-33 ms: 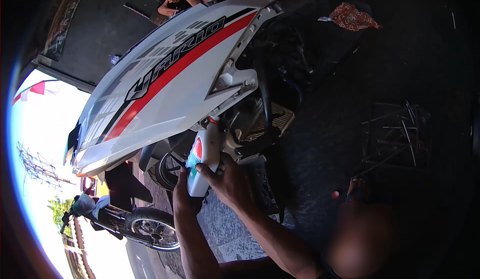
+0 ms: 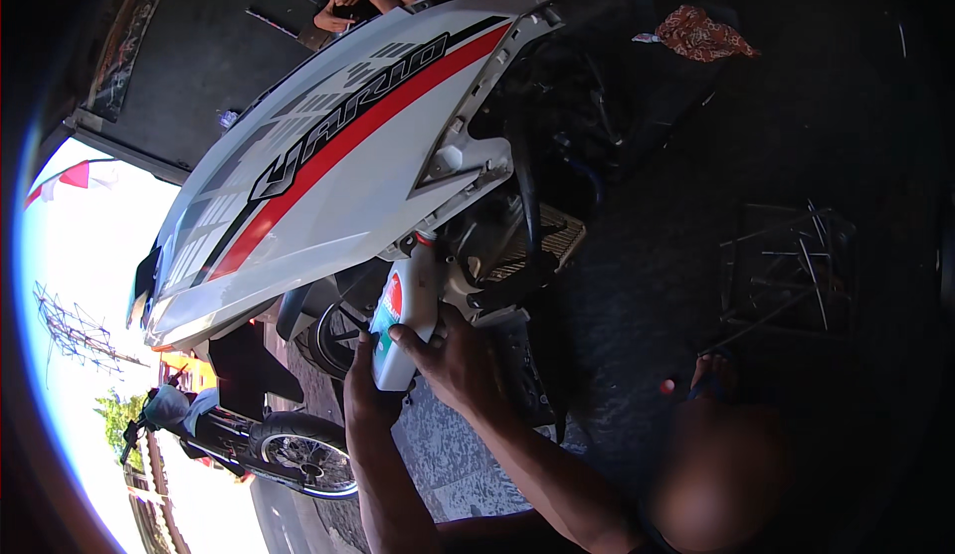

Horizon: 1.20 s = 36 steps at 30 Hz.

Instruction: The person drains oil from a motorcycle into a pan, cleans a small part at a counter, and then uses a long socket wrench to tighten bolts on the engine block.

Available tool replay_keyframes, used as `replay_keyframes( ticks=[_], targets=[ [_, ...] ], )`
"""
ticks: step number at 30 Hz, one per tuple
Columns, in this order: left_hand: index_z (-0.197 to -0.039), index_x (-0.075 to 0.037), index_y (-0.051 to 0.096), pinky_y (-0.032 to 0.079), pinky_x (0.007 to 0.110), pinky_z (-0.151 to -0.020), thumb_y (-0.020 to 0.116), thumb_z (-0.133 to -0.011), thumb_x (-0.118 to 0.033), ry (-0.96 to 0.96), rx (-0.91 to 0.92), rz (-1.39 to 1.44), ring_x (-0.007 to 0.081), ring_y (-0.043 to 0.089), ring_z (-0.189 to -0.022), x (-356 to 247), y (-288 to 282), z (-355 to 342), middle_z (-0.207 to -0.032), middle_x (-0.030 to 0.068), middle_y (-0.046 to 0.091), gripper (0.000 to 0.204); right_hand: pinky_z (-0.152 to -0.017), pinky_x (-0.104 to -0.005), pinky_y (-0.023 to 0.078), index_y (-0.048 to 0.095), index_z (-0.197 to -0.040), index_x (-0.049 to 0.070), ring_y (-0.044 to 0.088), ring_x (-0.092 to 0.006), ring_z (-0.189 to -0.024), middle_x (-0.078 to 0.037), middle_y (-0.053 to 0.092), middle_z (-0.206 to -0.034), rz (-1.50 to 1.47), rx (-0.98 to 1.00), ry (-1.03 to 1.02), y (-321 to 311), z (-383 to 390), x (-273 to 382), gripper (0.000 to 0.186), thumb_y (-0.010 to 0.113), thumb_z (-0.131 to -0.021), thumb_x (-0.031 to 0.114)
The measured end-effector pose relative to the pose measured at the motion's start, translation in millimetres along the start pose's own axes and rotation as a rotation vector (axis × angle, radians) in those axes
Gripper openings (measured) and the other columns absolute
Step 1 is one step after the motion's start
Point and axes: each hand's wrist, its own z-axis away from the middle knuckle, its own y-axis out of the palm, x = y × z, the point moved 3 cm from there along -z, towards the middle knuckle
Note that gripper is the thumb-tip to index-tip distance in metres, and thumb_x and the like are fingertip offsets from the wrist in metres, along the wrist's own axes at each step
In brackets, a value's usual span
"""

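Both my hands grip a white plastic bottle (image 2: 409,300) with a red patch and a green label. It leans with its red neck up against the lower edge of a white scooter body panel (image 2: 348,196) that carries a red stripe. Around the bottle's lower left side wraps my left hand (image 2: 370,390). My right hand (image 2: 460,360) lies on its right side, thumb across the front. Where the bottle's mouth ends, and whether anything flows, I cannot see. A radiator-like grille (image 2: 557,236) and dark scooter parts show just right of the bottle.
A parked motorbike (image 2: 298,455) stands at lower left against bright daylight. At the top another person's hands (image 2: 343,2) show. A patterned reddish cloth (image 2: 701,34) lies at upper right, above a frame with thin metal rods (image 2: 811,266). A sandalled foot (image 2: 713,373) is at lower right.
An orange and yellow shape behind the parked motorbike looks different. My hands and the bottle have kept their place.
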Motion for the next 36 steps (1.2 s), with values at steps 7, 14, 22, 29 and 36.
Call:
replay_keyframes(
  ticks=[7, 14, 22, 29, 36],
  targets=[
    [-0.122, -0.004, 0.054, 0.053, 0.032, -0.061, 0.044, -0.097, -0.053, 0.077, 0.035, -0.200, 0.0214, 0.066, -0.075, -1, -9, -1, -0.094, 0.0116, 0.064, 0.056, -0.076, -0.0368, 0.055, 0.053, -0.115, -0.008, 0.069, -0.0276, -0.089, -0.022, 0.068, -0.097, -0.049, -0.010, -0.016, 2, 0, -2, 0.057, 0.074, -0.084, 0.035],
    [-0.122, -0.002, 0.052, 0.055, 0.031, -0.066, 0.041, -0.101, -0.044, 0.004, 0.004, -0.109, 0.0199, 0.065, -0.077, -6, 1, 4, -0.097, 0.0128, 0.065, 0.048, -0.072, -0.0397, 0.054, 0.055, -0.110, -0.006, 0.069, -0.0326, -0.083, -0.023, 0.067, -0.092, -0.067, -0.040, -0.022, 2, 1, -2, 0.055, 0.073, -0.083, 0.039],
    [-0.139, 0.001, 0.038, 0.056, 0.034, -0.074, 0.070, -0.086, -0.014, 0.278, 0.108, -0.571, 0.0201, 0.066, -0.090, -13, 2, 13, -0.109, 0.0170, 0.065, 0.063, -0.071, -0.0387, 0.055, 0.055, -0.111, -0.006, 0.070, -0.0313, -0.082, -0.023, 0.067, -0.092, -0.078, -0.041, -0.033, 2, -1, -6, 0.055, 0.072, -0.083, 0.038],
    [-0.143, 0.001, 0.033, 0.055, 0.033, -0.075, 0.075, -0.079, -0.003, 0.129, 0.126, -0.210, 0.0201, 0.066, -0.093, -13, 0, 13, -0.112, 0.0170, 0.066, 0.077, -0.071, -0.0375, 0.055, 0.055, -0.114, -0.007, 0.070, -0.0279, -0.081, -0.021, 0.069, -0.093, -0.164, -0.036, -0.052, -3, 2, 2, 0.054, 0.071, -0.085, 0.036],
    [-0.122, -0.001, 0.055, 0.051, 0.030, -0.057, 0.040, -0.100, -0.052, 0.345, 0.056, -0.659, 0.0205, 0.066, -0.074, -10, 0, 11, -0.093, 0.0139, 0.066, 0.058, -0.065, -0.0266, 0.054, 0.059, -0.114, -0.005, 0.067, -0.0157, -0.077, -0.013, 0.069, -0.091, -0.298, -0.106, 0.143, -15, 5, -41, 0.045, 0.063, -0.093, 0.035]
  ],
)
